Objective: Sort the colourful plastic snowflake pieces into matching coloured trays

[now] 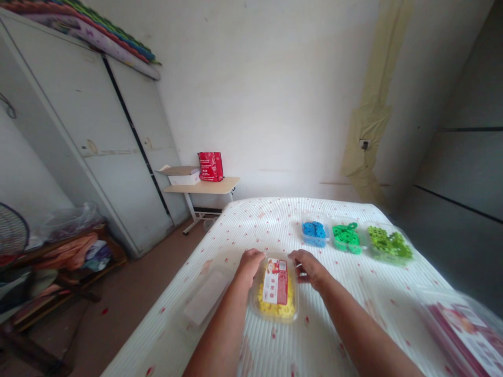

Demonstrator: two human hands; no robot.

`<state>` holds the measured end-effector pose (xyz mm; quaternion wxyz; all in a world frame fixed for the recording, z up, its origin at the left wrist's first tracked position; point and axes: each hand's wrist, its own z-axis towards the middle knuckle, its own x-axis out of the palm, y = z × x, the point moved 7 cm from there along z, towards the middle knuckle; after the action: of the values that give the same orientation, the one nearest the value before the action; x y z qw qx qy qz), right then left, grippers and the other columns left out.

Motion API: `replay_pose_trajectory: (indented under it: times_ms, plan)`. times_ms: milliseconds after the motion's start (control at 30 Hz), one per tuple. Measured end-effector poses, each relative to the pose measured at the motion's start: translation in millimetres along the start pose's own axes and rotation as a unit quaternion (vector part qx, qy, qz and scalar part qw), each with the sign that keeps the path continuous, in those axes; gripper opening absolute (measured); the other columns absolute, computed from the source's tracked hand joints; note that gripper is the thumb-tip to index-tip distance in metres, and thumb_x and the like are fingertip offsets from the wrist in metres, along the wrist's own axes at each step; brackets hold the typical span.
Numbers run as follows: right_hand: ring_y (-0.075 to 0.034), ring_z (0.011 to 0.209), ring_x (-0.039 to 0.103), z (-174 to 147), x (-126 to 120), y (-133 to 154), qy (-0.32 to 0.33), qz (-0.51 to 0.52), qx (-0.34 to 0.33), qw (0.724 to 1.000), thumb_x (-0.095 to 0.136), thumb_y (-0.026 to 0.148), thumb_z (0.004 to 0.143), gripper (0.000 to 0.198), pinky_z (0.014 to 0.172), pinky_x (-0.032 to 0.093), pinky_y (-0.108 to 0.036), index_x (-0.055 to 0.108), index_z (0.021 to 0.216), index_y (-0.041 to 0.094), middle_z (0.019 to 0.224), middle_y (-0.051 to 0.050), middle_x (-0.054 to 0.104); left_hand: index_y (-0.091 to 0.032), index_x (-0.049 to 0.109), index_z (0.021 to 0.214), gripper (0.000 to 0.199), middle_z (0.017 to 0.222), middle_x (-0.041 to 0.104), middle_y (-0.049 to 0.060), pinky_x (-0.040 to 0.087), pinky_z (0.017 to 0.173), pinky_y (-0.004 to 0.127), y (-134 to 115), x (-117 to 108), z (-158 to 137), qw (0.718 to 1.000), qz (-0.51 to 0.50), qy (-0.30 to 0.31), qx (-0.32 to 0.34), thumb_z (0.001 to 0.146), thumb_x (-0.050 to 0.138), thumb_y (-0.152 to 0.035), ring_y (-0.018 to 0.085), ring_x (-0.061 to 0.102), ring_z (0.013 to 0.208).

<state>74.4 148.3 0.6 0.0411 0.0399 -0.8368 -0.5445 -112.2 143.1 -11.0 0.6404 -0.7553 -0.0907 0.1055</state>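
1. The clear lidded plastic container of yellow pieces (291, 293) lies on the white, red-flecked cover (330, 309), between both hands.
2. The left hand (250, 263) is at its far left corner; whether it pinches the rim, I cannot tell.
3. The right hand (308, 268), fingers loosely bent, is at the far right corner; its hold is equally unclear.
4. The labelled lid (275, 283) faces up.
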Motion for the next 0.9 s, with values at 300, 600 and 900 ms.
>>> replay_pose_trajectory:
  times_ms: [300,600,900]
  plan:
    - [-0.008,0.045,0.038,17,8,-3,-0.014,0.011,-0.034,0.999,0.057,0.031,0.062,0.017,0.046,0.033,-0.023,0.044,0.06,0.02,0.049,0.008,0.04,-0.018,0.051,0.056,0.019,0.044,0.051,-0.005,0.034,0.044,0.022,3,1,-1,0.999,-0.043,-0.003,0.014,0.055,0.061,-0.034,0.011,0.05,0.042]
    - [-0.007,0.04,0.033,20,9,-4,-0.005,0.025,-0.044,0.999,0.054,0.026,0.059,0.016,0.043,0.028,-0.022,0.041,0.053,0.021,0.041,0.009,0.036,-0.018,0.05,0.055,0.022,0.043,0.051,-0.005,0.035,0.045,0.022,5,1,-4,0.998,-0.056,-0.019,0.021,0.054,0.062,-0.037,0.011,0.05,0.042]
    - [-0.008,0.041,0.037,18,10,-2,0.004,0.002,-0.051,0.999,0.055,0.029,0.065,0.018,0.045,0.032,-0.021,0.041,0.057,0.02,0.045,0.008,0.038,-0.018,0.052,0.055,0.022,0.045,0.051,-0.006,0.036,0.046,0.022,2,-1,-8,0.998,-0.054,-0.026,0.019,0.053,0.064,-0.036,0.01,0.049,0.043]
